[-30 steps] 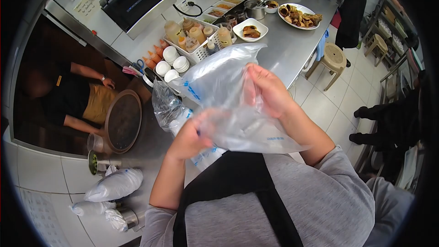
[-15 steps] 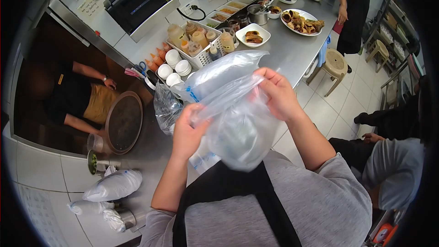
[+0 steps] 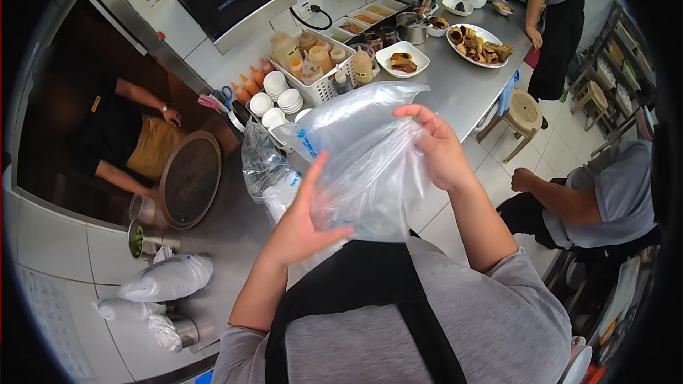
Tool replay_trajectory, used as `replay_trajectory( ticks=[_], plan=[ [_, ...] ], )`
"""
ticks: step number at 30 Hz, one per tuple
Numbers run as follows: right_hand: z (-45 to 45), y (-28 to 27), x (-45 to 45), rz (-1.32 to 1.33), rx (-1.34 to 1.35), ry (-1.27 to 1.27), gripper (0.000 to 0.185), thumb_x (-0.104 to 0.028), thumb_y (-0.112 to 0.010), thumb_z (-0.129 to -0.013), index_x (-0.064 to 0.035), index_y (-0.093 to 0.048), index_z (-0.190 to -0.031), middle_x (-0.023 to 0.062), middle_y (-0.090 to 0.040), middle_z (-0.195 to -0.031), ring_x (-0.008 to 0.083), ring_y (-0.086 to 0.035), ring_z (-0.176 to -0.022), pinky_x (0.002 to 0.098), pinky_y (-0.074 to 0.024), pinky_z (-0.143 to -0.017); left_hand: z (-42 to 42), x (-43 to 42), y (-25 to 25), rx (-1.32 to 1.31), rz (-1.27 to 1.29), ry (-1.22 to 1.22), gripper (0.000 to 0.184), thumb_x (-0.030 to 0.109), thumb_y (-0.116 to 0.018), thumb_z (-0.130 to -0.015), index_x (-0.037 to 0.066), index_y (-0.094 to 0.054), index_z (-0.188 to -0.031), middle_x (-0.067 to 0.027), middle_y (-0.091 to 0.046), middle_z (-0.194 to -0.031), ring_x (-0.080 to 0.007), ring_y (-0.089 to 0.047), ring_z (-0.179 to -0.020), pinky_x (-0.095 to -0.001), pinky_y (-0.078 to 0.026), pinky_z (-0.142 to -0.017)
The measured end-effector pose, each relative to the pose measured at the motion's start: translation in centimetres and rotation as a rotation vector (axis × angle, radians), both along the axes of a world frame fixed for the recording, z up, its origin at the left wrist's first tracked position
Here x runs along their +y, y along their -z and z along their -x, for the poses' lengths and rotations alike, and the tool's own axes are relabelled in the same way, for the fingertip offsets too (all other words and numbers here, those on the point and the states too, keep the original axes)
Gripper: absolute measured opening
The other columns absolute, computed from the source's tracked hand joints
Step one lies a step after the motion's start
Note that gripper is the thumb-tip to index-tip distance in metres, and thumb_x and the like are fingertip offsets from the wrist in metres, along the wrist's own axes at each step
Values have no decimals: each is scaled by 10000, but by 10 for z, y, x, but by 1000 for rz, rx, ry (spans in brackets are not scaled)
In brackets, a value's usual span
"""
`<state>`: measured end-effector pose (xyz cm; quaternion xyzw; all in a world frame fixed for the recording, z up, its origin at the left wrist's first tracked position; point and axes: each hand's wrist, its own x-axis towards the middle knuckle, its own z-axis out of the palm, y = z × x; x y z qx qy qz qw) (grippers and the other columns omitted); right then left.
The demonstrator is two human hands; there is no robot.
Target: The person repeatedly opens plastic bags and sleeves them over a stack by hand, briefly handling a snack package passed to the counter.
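Note:
A clear plastic bag [image 3: 373, 181] hangs in front of my chest, its top gathered in creases. My right hand [image 3: 441, 144] pinches that gathered top between thumb and fingers. Beside the bag's left side, my left hand [image 3: 304, 217] has its thumb and forefinger spread wide; whether its other fingers touch the plastic is hidden. Behind the bag, a larger sheet of clear plastic with blue print [image 3: 356, 112] lies over the counter. Another crumpled clear bag [image 3: 262, 160] is to the left of it.
A white basket of squeeze bottles [image 3: 324, 85], white cup stacks [image 3: 276, 85] and a platter of browned food [image 3: 480, 46] stand on the steel counter [image 3: 448, 103]. A person at the hatch is by a round tray [image 3: 191, 181]. Other people stand at right, near a stool [image 3: 523, 114].
My left hand has loosened from the bag and spread its fingers. The bag has turned and gathered toward my right hand. A person at right has shifted, an arm now showing.

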<state>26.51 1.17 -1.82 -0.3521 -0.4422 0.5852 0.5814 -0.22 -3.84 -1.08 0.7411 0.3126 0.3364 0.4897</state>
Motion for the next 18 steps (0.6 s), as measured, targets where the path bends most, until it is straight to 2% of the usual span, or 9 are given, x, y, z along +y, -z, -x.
replay_trajectory(
  ticks=[2,7,9,10,11,14,15,17,18],
  plan=[
    [-12,-1,-8,109,232,-572,421,40,-587,-833,-45,-489,-1233,41,-598,-995,101,-562,-926,239,-451,-815,-4,7,8,3,-65,-458,769,-25,-547,-852,107,-152,-1498,-65,-594,-1093,-71,-529,-834,-207,-416,-672],
    [-2,-18,-27,-149,26,-605,417,33,-583,-805,-45,-508,-1208,15,-586,-991,107,-519,-898,232,-412,-830,10,18,3,-510,150,-619,684,5,-471,-893,126,-178,-1499,-42,-601,-923,-93,-524,-765,-249,-443,-704],
    [-14,-16,-8,-474,-346,-506,311,61,-565,-783,-45,-612,-1070,5,-559,-979,110,-486,-897,235,-388,-836,15,14,-12,-862,519,-350,637,7,-433,-898,123,-222,-1487,-61,-613,-909,-122,-551,-813,-279,-448,-752],
    [-16,-21,-3,-505,-515,-398,249,72,-543,-787,-51,-673,-960,-1,-531,-909,129,-479,-908,253,-379,-843,27,12,0,-1072,571,-23,550,-39,-442,-866,84,-410,-1400,-77,-614,-943,-147,-551,-857,-301,-435,-829],
    [-14,-29,-1,-507,-520,-404,249,72,-543,-787,-51,-673,-960,-1,-531,-909,129,-479,-908,253,-379,-843,33,12,1,-1079,567,-25,550,-39,-442,-866,84,-410,-1400,-77,-614,-943,-147,-551,-857,-301,-435,-829],
    [-3,-67,0,-380,-594,-167,298,6,-567,-797,-42,-657,-1077,43,-495,-941,189,-490,-894,293,-399,-846,32,24,-18,-588,205,-121,342,-53,-485,-866,86,-658,-1125,-63,-552,-949,-165,-532,-851,-309,-443,-810],
    [-1,-77,4,-383,-598,-170,298,6,-567,-797,-42,-657,-1077,43,-495,-941,189,-490,-894,293,-399,-846,28,31,-28,-592,202,-123,342,-53,-485,-866,86,-658,-1125,-63,-552,-949,-165,-532,-851,-309,-443,-810],
    [1,-92,14,-554,-988,-85,391,-29,-615,-771,-36,-613,-1162,104,-493,-1059,235,-513,-937,314,-419,-866,19,43,-41,38,-254,-418,320,-34,-464,-895,65,-639,-1144,-79,-551,-1029,-160,-555,-942,-278,-437,-812],
    [0,-90,27,-545,-1134,-69,466,-63,-647,-750,-57,-583,-1211,143,-480,-1177,291,-534,-1039,336,-438,-907,11,47,-41,115,-304,-478,325,-21,-446,-905,38,-600,-1185,-109,-542,-1086,-192,-560,-996,-263,-424,-851]
  ],
)
